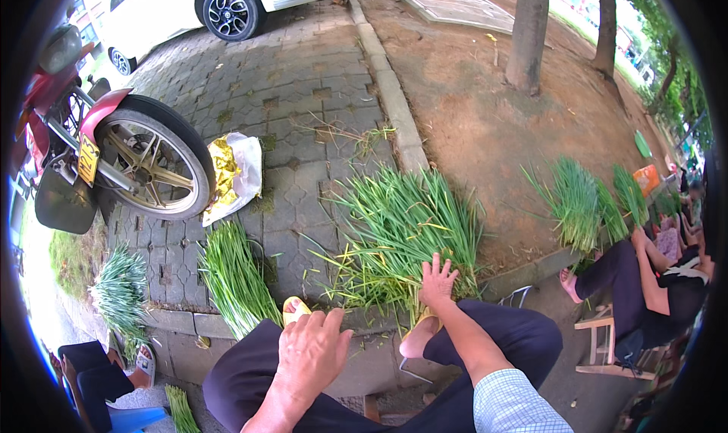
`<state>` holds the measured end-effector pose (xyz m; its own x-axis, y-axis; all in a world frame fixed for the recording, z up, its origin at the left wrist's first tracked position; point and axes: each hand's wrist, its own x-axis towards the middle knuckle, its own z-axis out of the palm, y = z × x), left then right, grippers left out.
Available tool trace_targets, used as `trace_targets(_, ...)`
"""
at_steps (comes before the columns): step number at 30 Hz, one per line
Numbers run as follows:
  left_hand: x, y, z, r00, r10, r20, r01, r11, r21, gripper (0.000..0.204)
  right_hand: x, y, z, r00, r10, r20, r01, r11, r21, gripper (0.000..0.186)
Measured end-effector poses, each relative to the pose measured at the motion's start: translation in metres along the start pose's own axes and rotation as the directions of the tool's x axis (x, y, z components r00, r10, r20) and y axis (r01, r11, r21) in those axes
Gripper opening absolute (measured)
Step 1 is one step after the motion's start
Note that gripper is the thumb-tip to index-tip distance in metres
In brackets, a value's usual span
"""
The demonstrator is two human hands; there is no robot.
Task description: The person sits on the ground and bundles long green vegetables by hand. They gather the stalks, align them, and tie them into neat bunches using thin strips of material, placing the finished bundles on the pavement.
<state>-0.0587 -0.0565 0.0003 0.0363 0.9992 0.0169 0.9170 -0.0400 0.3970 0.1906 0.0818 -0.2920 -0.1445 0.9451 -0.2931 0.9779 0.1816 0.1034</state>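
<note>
My right hand [438, 283] lies with fingers spread on a large loose pile of long green leafy stalks [394, 228], some yellowed, by my right foot. My left hand [311, 342] is over my left knee, fingers loosely bent and thumb apart, nothing visible in it; the undersides of its fingers are hidden. Left of the pile, past my left foot [294, 309] in a yellow sandal, lies a neater bundle of green stalks [237, 277].
Around me are a red motorcycle [114, 130], a gold-and-white crumpled sheet [231, 175], a white car [159, 1], a curb, trees [525, 46], more bundles [117, 289], a seated person [652, 296] at right on a wooden stool and another person's legs [91, 372] at lower left.
</note>
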Motion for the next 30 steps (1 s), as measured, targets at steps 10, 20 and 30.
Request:
trace_targets(10,0.000,0.003,-0.003,0.999,-0.019,0.041,0.018,0.999,0.027,0.033,-0.010,-0.015,-0.012,1.000,0.010,0.003,-0.010,1.000,-0.021,0.094)
trace_targets(20,-0.003,-0.002,-0.005,0.999,-0.035,0.030,0.034,0.999,0.036,0.033,-0.018,-0.028,0.032,0.998,-0.068,-0.013,0.067,0.992,-0.109,0.073)
trace_targets(30,-0.012,-0.011,-0.007,0.999,-0.047,0.024,0.046,0.998,0.032,0.029,0.025,0.003,0.003,0.995,0.051,-0.086,-0.058,0.995,-0.076,0.080)
